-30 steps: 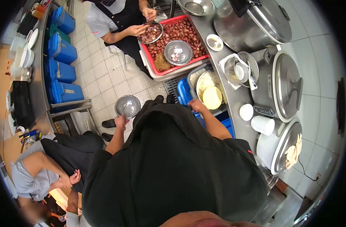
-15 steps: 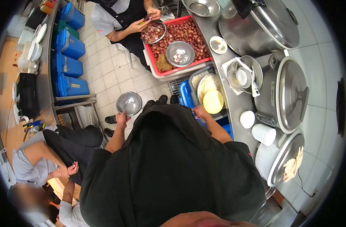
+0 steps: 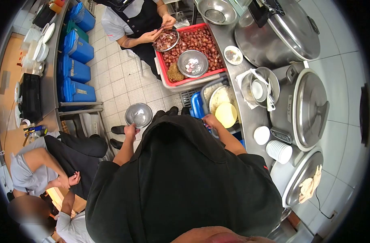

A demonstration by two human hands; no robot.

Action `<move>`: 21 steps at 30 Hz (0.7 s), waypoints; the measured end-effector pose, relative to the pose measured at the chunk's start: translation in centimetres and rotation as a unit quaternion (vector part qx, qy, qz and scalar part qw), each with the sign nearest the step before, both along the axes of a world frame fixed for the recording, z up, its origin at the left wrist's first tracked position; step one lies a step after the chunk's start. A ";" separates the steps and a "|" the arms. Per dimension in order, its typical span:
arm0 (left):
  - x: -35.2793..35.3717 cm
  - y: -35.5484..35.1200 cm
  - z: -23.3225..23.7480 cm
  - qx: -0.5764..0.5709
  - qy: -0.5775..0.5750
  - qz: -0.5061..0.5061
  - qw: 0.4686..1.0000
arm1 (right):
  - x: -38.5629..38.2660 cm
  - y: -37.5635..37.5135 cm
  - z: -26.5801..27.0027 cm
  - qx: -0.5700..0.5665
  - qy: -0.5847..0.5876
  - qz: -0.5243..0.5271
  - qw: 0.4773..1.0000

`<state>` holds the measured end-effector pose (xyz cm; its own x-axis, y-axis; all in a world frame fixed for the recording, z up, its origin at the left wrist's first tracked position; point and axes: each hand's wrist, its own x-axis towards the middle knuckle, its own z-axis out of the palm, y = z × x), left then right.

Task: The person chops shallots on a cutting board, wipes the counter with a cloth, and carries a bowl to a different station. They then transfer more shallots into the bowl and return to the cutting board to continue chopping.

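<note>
Gripping bowl [image 3: 138,114] by near rim, L hand [image 3: 131,131] has it over floor [image 3: 114,86]; metal, so prob. light, stiff, slick if wet, rim best hold. R hand [image 3: 210,120] beside yellow tub [image 3: 226,115]; can't tell grip.

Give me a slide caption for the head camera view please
Wearer's left hand holds a metal bowl; a co-worker sits by a red tray of small onions.

Left hand [image 3: 130,131] gripping metal bowl [image 3: 138,114] by rim, tiled floor [image 3: 128,83] below. Right hand [image 3: 210,120] near round yellow thing [image 3: 226,115], can't really tell its grip. Co-worker's hands [image 3: 168,21] beside red tray [image 3: 162,67] loaded with onions [image 3: 197,42].
</note>
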<state>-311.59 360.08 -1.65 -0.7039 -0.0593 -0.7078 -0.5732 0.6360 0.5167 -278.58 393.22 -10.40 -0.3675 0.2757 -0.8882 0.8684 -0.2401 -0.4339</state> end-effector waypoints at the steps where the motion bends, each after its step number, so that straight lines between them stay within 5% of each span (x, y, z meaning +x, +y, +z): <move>1: 0.1 -0.1 -0.3 0.004 -0.002 0.001 1.000 | 0.1 0.0 -0.1 0.002 -0.001 -0.007 1.000; 11: -0.5 -3.6 -8.4 0.064 0.024 -0.035 0.997 | 1.2 0.1 -0.5 -0.008 0.014 0.020 1.000; 15: 0.1 -0.3 -2.5 0.036 -0.025 0.019 0.999 | 1.3 0.1 -0.7 -0.005 0.008 0.026 1.000; 18: -1.7 -4.4 -11.3 0.136 -0.057 0.098 0.984 | 1.0 0.3 0.4 -0.018 0.018 -0.006 1.000; 20: -1.5 -4.0 -12.2 0.078 -0.008 0.089 0.993 | 0.6 0.7 2.3 -0.018 0.035 -0.035 0.999; 21: -2.0 -4.6 -12.6 -0.012 0.013 -0.003 1.000 | 0.4 0.9 3.2 -0.017 0.043 -0.049 0.998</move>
